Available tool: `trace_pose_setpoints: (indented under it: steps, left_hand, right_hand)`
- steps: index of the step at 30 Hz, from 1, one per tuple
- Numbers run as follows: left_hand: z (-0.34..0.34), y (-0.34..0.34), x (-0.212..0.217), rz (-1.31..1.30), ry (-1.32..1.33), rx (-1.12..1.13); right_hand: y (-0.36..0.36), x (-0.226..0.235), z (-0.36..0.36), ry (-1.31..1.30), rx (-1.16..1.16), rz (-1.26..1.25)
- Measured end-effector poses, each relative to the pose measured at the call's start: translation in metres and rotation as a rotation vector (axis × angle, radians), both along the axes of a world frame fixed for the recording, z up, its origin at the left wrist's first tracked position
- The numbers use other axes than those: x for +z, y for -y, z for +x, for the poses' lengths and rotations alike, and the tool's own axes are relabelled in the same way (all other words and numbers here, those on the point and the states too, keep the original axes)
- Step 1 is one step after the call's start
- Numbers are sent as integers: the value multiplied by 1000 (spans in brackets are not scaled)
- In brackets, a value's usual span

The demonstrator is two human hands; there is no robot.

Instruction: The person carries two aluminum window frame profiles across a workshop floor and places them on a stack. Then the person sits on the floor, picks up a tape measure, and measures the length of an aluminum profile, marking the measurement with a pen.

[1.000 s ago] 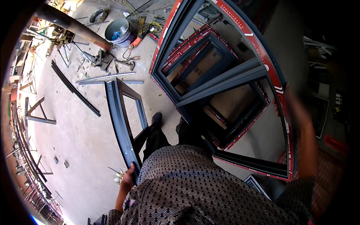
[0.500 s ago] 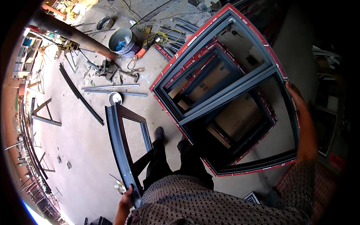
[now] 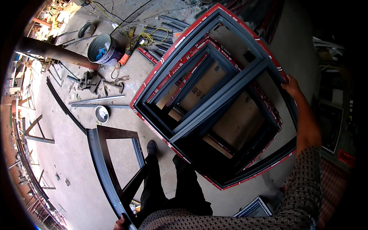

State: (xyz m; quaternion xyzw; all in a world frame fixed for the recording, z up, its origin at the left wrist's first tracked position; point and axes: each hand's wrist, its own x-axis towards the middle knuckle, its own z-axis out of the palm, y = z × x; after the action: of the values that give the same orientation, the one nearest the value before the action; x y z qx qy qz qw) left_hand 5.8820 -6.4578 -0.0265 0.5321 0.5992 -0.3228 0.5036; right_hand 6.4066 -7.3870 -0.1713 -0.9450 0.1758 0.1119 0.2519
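Right hand [image 3: 292,85] grips the big red-edged window frame [image 3: 214,96], left hand [image 3: 122,222] fingers wrap the smaller dark frame [image 3: 100,161] at near left

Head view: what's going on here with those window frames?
A person stands on a concrete floor holding two metal frames. The right hand grips the edge of a large dark frame with red-taped edges, leaning over other frames. The left hand holds a smaller dark frame. A bucket and tools lie beyond.
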Motion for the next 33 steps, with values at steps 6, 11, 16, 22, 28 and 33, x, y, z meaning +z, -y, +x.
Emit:
trace_pose_setpoints:
  steps: [6, 11, 16, 22, 28, 33]
  left_hand:
    - [-1, -25, -14, -35, 259, -317]
    - [55, 23, 14, -77, 123, -29]
    - [41, -9, -20, -306, 93, 168]
    - [96, -8, -22, -466, 155, -21]
    - [119, -54, -21, -499, 135, -35]
    - [135, -94, -8, -531, 230, -86]
  right_hand:
    - [42, -43, 0, -140, -109, -309]
    - [-28, -89, -89, -206, -65, -280]
    - [-92, -122, -224, -265, -167, 14]
    - [-262, -61, -353, -530, -412, 416]
    - [-398, -5, -425, -579, -460, 634]
    - [-464, 24, -439, -444, -540, 766]
